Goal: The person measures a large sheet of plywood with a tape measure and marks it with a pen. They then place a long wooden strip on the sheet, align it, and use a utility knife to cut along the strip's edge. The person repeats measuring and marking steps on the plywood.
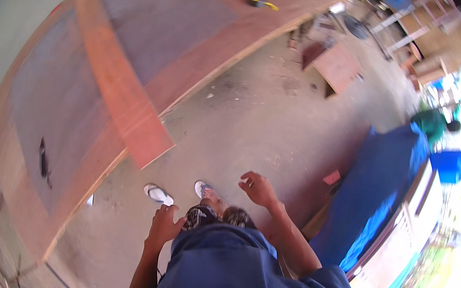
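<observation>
Both hands look empty: right hand (pixel 258 189) has its fingers half-curled in the air, left hand (pixel 165 225) has them loosely bent, both clear of the worktop (pixel 195 64). Plank (pixel 116 77) lies across the worktop, one end poking past the edge. I'd handle it two-handed and mind that overhang, easy to bump. No brands or writing I can read.

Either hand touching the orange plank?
No, the left hand is beside the patterned shorts and the right hand is over the floor, both apart from the plank.
</observation>
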Demonstrator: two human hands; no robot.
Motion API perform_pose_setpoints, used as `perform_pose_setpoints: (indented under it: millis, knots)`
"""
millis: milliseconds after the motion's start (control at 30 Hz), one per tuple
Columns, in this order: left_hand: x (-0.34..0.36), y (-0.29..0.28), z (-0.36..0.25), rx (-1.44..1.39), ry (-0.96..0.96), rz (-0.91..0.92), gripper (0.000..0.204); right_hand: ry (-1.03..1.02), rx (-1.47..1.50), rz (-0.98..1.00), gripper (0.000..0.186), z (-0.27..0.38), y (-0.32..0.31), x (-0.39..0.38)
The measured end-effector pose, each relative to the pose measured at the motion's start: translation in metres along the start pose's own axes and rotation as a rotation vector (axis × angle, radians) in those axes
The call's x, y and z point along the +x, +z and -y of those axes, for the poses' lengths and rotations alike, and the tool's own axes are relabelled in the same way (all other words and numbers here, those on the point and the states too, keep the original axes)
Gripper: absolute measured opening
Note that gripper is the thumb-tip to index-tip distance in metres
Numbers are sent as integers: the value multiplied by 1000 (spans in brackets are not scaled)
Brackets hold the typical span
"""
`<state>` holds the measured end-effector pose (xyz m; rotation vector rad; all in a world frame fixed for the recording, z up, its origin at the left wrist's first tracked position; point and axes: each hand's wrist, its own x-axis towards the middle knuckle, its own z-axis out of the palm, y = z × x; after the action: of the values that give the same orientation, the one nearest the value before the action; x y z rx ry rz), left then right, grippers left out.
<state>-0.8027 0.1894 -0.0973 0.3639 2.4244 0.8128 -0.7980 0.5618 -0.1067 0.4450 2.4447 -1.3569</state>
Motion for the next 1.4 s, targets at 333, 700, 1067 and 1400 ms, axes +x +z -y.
perform_pose_setpoints:
  millis: [333,700,1067,1400]
  knots:
    - [22,-40,-36,-91,-337,-124,51,-612,415,-121,20,73,-194,377]
    - [-5,110,-198,-746,-1196,-829,44,-312,-864,-276,82,173,-280,649]
    - [10,337,-354,-1435,-1700,-544,42,-370,-423,-408,54,177,-291,651]
    - [-65,105,-187,-998,-1015,-1527,20,-877,-71,1049,69,291,20,200]
